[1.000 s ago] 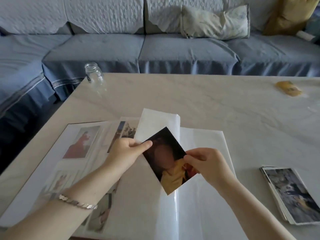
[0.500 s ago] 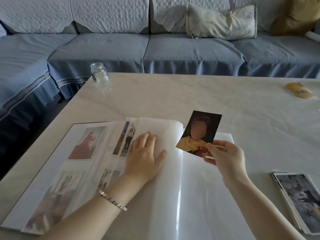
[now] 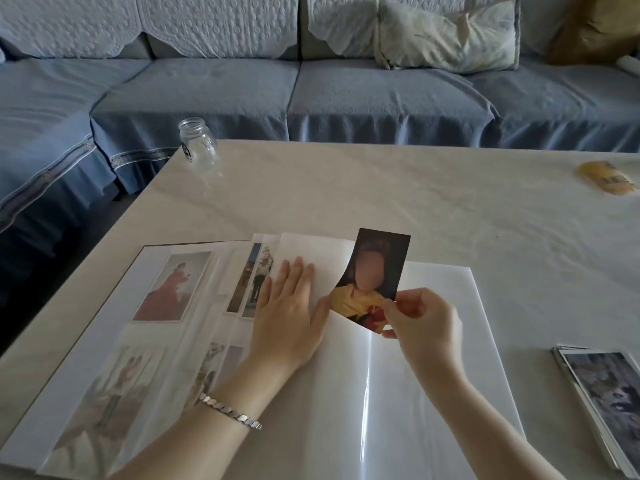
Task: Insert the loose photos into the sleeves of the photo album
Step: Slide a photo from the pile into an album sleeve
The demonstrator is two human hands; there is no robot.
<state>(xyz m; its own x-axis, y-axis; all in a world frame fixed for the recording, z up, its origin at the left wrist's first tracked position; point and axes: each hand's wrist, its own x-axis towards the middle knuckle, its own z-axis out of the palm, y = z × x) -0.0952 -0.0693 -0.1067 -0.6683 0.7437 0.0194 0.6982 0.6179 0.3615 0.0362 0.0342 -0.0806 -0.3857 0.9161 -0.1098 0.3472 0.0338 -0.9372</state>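
Note:
The photo album [image 3: 433,341] lies open on the table in front of me, its left pages holding several photos in sleeves and its right page blank and glossy. My left hand [image 3: 291,306] lies flat with straight fingers on a turned white page near the spine. My right hand [image 3: 422,320] pinches the lower corner of a loose portrait photo [image 3: 375,271], dark with a yellow garment, held upright just above the album's middle. A stack of loose photos [image 3: 606,403] sits at the table's right edge.
A clear glass jar [image 3: 198,145] stands at the table's far left corner. A yellow packet [image 3: 607,181] lies at the far right. A blue sofa [image 3: 311,91] with cushions runs behind the pale table [image 3: 381,188].
My left hand let go of the photo and went flat onto the album page. My right hand turned the photo upright and brought it slightly lower and closer to my left hand.

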